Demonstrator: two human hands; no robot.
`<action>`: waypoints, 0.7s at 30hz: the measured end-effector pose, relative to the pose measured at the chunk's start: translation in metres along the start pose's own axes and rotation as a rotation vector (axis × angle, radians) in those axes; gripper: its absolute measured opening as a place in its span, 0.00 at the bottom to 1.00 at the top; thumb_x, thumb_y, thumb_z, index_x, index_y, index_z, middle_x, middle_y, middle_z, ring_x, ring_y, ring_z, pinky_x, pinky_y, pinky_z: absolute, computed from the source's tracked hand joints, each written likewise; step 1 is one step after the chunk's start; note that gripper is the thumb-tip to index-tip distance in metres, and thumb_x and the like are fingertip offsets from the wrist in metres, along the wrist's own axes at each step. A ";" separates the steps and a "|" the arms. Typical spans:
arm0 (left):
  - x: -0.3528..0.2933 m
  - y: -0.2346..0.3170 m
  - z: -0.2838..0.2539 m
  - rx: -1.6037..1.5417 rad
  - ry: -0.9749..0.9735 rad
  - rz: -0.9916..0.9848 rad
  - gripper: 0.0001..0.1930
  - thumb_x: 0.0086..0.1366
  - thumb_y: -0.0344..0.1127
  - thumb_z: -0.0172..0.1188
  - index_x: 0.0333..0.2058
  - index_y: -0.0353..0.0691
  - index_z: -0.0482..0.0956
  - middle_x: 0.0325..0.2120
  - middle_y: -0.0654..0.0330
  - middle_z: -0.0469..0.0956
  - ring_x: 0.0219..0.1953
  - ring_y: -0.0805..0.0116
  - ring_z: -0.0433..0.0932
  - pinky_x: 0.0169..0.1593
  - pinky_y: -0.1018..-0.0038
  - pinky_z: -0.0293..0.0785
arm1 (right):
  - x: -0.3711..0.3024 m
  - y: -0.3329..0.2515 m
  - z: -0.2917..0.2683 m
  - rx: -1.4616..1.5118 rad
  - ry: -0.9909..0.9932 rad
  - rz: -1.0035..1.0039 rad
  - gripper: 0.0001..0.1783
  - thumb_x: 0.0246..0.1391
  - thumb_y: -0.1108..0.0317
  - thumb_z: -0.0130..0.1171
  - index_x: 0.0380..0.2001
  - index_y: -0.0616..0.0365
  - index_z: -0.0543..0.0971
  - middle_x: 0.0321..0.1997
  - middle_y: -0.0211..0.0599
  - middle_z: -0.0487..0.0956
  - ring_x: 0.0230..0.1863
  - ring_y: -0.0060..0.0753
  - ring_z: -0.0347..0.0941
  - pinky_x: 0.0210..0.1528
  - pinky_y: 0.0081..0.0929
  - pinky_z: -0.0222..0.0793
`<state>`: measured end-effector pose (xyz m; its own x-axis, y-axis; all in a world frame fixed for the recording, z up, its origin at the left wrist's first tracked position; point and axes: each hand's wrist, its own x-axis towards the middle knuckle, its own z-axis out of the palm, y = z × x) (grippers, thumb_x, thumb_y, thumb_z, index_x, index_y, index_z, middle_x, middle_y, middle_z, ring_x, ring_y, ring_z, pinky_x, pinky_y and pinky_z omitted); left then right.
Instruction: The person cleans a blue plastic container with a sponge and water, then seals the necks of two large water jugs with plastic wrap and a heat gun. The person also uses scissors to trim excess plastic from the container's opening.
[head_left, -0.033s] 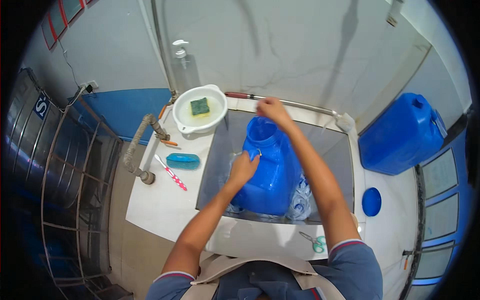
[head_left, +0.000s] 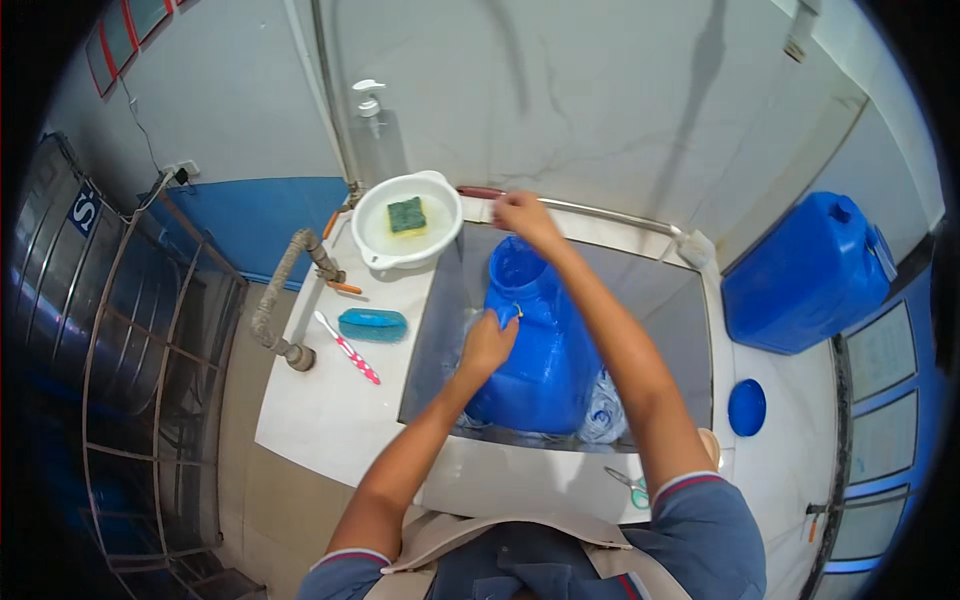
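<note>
Head view: the left hand point(head_left: 488, 345) is gripping the blue jug point(head_left: 545, 360) near its neck, inside the sink point(head_left: 665, 315). The right hand point(head_left: 524, 217) is hovering by the jug's open mouth, its finger state unclear.

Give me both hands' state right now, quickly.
Left hand: closed, holding the open blue jug.
Right hand: curled near the jug's mouth; whether it holds anything cannot be told.
</note>
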<state>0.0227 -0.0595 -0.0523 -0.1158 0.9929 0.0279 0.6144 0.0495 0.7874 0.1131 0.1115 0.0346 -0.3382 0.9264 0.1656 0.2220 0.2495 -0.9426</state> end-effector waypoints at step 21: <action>0.006 -0.050 -0.007 -0.327 -0.058 -0.335 0.21 0.60 0.44 0.54 0.29 0.24 0.67 0.15 0.45 0.74 0.13 0.57 0.76 0.17 0.66 0.73 | 0.014 0.101 -0.013 -0.721 -0.017 -0.090 0.28 0.46 0.60 0.55 0.51 0.56 0.67 0.46 0.51 0.73 0.49 0.58 0.67 0.48 0.46 0.64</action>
<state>-0.0139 -0.0571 -0.0874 -0.2160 0.9328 -0.2885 0.2710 0.3412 0.9001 0.1422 0.1535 -0.0542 -0.3963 0.8906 0.2234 0.7381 0.4537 -0.4994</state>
